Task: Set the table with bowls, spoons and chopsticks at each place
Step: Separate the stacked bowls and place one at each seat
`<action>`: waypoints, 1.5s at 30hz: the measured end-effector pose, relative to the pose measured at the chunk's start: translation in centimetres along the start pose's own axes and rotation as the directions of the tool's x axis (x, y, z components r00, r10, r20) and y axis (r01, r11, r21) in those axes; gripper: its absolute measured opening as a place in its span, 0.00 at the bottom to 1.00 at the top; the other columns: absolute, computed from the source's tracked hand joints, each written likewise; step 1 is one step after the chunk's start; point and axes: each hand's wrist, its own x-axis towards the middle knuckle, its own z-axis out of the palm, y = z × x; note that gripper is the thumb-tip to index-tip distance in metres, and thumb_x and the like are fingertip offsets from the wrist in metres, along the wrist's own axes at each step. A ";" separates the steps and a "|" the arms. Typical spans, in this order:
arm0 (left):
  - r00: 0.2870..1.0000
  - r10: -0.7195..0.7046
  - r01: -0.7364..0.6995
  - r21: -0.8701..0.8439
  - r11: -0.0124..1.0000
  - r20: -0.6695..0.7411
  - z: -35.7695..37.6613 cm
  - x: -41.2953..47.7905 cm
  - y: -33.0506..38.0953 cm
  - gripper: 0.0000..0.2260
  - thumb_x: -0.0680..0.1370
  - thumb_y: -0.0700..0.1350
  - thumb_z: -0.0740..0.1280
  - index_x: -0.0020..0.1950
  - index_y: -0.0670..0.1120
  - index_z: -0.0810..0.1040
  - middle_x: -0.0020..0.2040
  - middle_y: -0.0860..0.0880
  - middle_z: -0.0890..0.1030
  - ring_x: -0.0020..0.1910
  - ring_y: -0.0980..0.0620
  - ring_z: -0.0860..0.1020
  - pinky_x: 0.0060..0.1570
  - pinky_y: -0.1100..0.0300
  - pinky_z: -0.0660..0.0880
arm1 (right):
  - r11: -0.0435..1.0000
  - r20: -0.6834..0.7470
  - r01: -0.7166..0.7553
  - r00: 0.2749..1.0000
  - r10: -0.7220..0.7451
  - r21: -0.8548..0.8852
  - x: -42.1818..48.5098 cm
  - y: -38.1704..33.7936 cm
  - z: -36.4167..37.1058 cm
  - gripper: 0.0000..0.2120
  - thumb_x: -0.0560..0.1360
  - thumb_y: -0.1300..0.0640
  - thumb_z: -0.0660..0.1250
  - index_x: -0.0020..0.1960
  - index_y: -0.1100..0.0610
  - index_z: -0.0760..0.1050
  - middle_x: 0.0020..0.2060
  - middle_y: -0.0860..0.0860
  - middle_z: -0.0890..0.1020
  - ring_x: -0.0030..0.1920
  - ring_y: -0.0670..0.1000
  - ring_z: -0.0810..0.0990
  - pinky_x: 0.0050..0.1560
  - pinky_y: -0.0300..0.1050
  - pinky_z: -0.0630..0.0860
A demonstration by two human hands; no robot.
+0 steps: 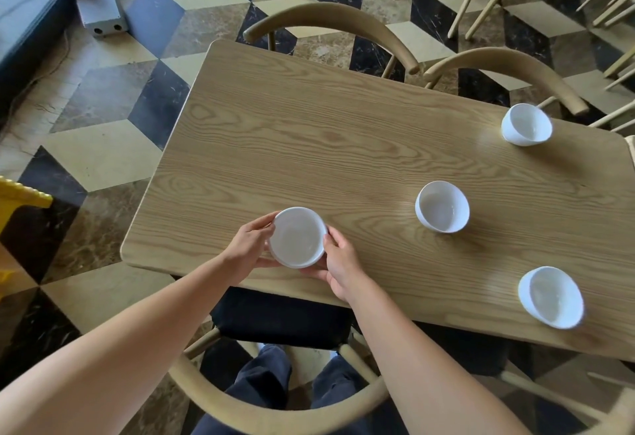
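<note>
I hold a white bowl (pixel 297 237) with both hands at the near left part of the wooden table (pixel 309 132). My left hand (pixel 248 245) grips its left side and my right hand (pixel 340 264) grips its right side. Whether the bowl rests on the table or hovers just above it I cannot tell. Three more white bowls stand empty on the table: one in the middle (pixel 442 206), one at the far right edge (pixel 525 124), one at the near right edge (pixel 550 296). No spoons or chopsticks are in sight.
A wooden chair with a dark seat (pixel 281 318) stands between me and the table. Two curved chair backs (pixel 330 19) (pixel 505 63) line the far side. A grey metal box (pixel 101 12) and a yellow object (pixel 20 194) sit on the patterned floor at the left.
</note>
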 end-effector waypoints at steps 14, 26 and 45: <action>0.987 0.061 -0.009 0.330 0.944 -0.148 -0.4 0.1 1.8 0.13 0.76 0.50 0.67 0.60 0.56 0.80 0.60 0.48 0.80 0.57 0.44 0.79 0.40 0.53 0.82 | 0.998 -0.007 -0.070 0.998 0.070 0.001 -0.8 -0.5 -0.8 0.18 0.83 0.52 0.60 0.71 0.53 0.70 0.64 0.54 0.76 0.60 0.58 0.79 0.55 0.65 0.80; 0.818 0.549 -0.220 0.790 0.573 -0.171 10.0 3.8 5.1 0.07 0.76 0.48 0.65 0.51 0.49 0.80 0.52 0.47 0.81 0.58 0.40 0.73 0.58 0.52 0.65 | 0.951 -0.366 0.141 0.899 -0.240 -0.277 -1.6 -4.9 -10.2 0.09 0.77 0.57 0.59 0.44 0.55 0.78 0.40 0.50 0.80 0.34 0.49 0.79 0.26 0.45 0.80; 0.996 0.015 -0.044 0.322 0.946 0.091 28.1 9.1 3.5 0.17 0.78 0.43 0.67 0.66 0.50 0.71 0.59 0.47 0.77 0.46 0.43 0.82 0.47 0.45 0.82 | 0.980 -0.451 0.162 0.870 -0.199 -0.120 5.2 -12.1 -25.8 0.20 0.80 0.54 0.61 0.71 0.54 0.72 0.65 0.53 0.76 0.64 0.56 0.76 0.64 0.59 0.76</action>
